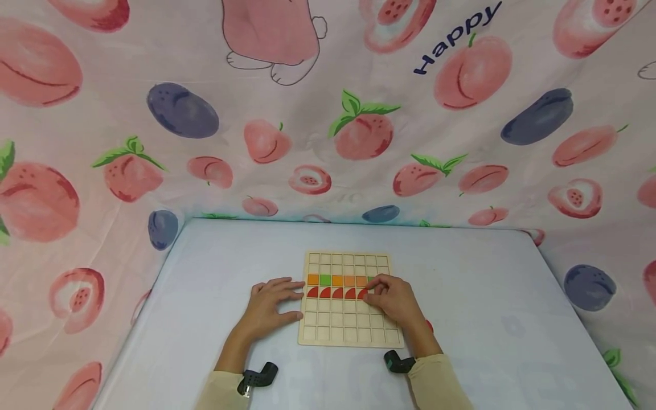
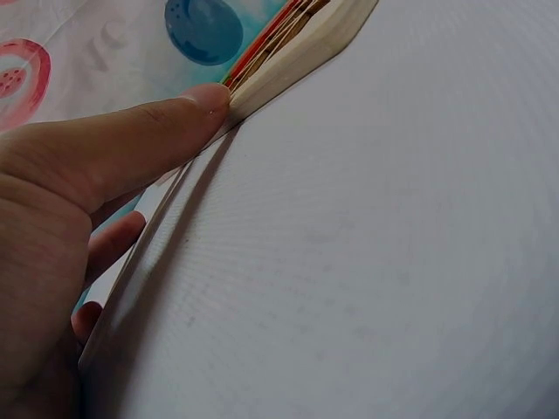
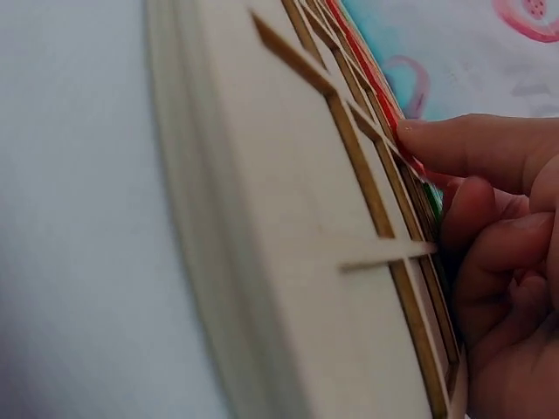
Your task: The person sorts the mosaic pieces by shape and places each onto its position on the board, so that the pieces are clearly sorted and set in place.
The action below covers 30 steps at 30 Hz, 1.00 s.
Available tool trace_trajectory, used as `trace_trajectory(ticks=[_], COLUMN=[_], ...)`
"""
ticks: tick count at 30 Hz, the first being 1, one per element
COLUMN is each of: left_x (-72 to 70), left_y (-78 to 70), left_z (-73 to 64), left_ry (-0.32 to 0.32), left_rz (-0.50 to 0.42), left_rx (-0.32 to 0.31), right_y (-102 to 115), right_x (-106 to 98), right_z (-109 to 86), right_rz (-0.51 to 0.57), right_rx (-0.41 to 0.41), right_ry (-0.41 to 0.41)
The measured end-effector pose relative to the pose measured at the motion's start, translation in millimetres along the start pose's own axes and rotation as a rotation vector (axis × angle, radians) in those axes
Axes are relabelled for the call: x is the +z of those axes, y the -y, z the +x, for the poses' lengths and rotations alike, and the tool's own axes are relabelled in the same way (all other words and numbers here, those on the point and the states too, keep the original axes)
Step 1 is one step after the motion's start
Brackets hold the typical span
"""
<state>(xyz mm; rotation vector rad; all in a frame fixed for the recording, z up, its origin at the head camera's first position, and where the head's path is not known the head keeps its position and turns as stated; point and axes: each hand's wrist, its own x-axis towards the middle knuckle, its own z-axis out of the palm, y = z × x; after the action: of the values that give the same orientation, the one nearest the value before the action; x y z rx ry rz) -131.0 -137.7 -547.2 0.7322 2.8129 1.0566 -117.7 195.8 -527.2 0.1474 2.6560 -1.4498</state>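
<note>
A square wooden grid board (image 1: pixel 351 336) lies on the table. One row holds orange and green square tiles (image 1: pixel 336 281). The row nearer me has several tiles with a red quarter-circle (image 1: pixel 324 293). My right hand (image 1: pixel 394 299) is over the board's right part, thumb and bent forefinger pinching the rightmost visible red tile (image 1: pixel 361 294). In the right wrist view the thumb (image 3: pixel 463 148) touches a red edge; the fingers hide the rest. My left hand (image 1: pixel 271 304) rests spread at the board's left edge, its thumb (image 2: pixel 175 131) touching the rim.
A white-covered table (image 1: pixel 205 319) carries the board. A red piece (image 1: pixel 429 326) shows partly behind my right wrist. A fruit-printed cloth (image 1: pixel 307 142) hangs behind and at the sides. Each wrist wears a dark camera mount (image 1: pixel 258 376).
</note>
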Motion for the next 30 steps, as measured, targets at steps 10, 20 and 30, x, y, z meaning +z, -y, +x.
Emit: trace_trajectory(ticks=[10,20,30], left_x=[1.0,0.5,1.2], left_y=[0.7,0.3,0.2], left_z=[0.9,-0.2,-0.8], left_ry=[-0.001,-0.001,-0.003], left_rz=[0.001,-0.001,-0.001], left_rx=[-0.001,-0.008,-0.012], right_y=[-9.5,-13.0,-23.2], right_x=[-23.5,-60.7,-101.0], right_z=[-6.9,-16.8,-27.7], right_rz=[0.111,-0.108,-0.301], right_rx=[0.020,0.020,0.089], right_ry=[-0.020,0.022,0.141])
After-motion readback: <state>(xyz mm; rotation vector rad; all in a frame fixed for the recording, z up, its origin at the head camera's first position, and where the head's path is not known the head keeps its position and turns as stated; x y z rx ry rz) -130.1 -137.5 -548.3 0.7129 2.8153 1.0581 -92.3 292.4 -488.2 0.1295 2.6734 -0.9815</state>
